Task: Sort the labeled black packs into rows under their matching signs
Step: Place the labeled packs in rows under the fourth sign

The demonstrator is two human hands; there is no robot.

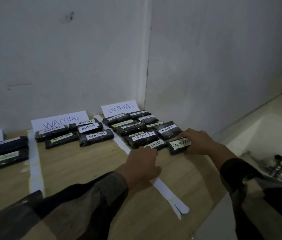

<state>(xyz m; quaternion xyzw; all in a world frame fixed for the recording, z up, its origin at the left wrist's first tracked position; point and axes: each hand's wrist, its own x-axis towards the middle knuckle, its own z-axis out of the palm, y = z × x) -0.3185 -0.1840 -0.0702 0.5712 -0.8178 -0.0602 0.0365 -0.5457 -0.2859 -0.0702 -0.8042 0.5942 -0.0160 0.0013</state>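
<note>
R hand [197,142] lies over the right end of the front-right ON PROGRESS pack [179,146]; fingers curl down across its top & far edge, so it reads as a narrow clasp on that end; thumb hidden. L hand [142,163] reaches w/ fingertips at the near-left corner of the front-left ON PROGRESS pack [155,144]; the back of the hand covers the fingers, so can't tell if it pinches or only nudges.

Both packs sit side by side, nearly touching, as the front row of the ON PROGRESS block on the wooden tabletop [84,163]; right of the white paper strip [168,193] & below the ON PROGRESS sign [119,108] propped at the wall; other packs of that group lie behind in rough rows, some overlapping. WAITING packs [91,134] lie left of the strip under the WAITING sign [60,122].

Handling, as a guess: small bricks in glossy black wrap w/ a taped paper label; prob. light, fairly firm w/ a little give; the film looks slick, so they should slide easily on wood; best taken by the short ends or long sides, not by the label, which could peel; squaring the row prob. needs only flat pushes.
</note>
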